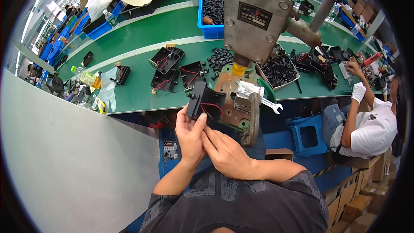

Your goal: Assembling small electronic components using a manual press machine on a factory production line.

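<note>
1. One black housing (196, 100) with red wire (214, 105) is just left of the press (254, 21), near its base; the left hand (189, 140) grasps it in its fingers;
2. One right hand (227, 153) is before the press, touching the left (whether its fingers grip anything, I cannot tell);
3. At least three open housings (192, 72) lie left of the press on the worktop (136, 99); one wrench (272, 106) sits right of its ram.
</note>
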Available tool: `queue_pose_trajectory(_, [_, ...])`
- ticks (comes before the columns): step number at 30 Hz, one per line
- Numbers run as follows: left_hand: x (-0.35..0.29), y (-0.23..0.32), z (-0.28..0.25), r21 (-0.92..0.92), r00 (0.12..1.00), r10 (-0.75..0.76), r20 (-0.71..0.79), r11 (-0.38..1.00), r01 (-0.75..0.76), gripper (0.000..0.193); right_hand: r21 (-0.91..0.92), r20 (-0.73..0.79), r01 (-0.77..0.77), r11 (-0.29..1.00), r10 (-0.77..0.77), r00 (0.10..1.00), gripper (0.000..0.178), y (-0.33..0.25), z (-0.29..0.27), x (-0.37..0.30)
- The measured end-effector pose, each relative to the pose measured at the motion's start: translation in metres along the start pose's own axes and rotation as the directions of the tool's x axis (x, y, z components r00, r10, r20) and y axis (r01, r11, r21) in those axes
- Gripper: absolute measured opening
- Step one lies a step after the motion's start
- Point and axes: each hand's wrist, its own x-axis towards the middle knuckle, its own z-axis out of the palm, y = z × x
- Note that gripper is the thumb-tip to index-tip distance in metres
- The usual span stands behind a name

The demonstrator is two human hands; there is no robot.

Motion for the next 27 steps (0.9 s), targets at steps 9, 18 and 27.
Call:
queue_pose_trajectory(9, [0.051, -0.056, 0.025, 0.645, 0.927, 0.200, 0.317, 0.671, -0.365, 0.060, 0.074, -0.139, 0.034, 0.997, -0.023, 0.990, 0.033, 0.004, -0.072, -0.014])
queue_pose_trajectory(18, [0.052, -0.053, 0.030, 0.708, 0.880, 0.176, 0.442, 0.533, -0.462, 0.061, -0.172, -0.445, -0.151, 0.973, 0.060, 0.894, 0.019, 0.035, -0.166, -0.012])
queue_pose_trajectory(27, [0.053, -0.065, 0.033, 0.654, 0.806, 0.296, 0.512, 0.474, -0.589, 0.066, 0.176, -0.783, 0.169, 0.970, 0.034, 0.621, 0.043, 0.087, -0.350, 0.128])
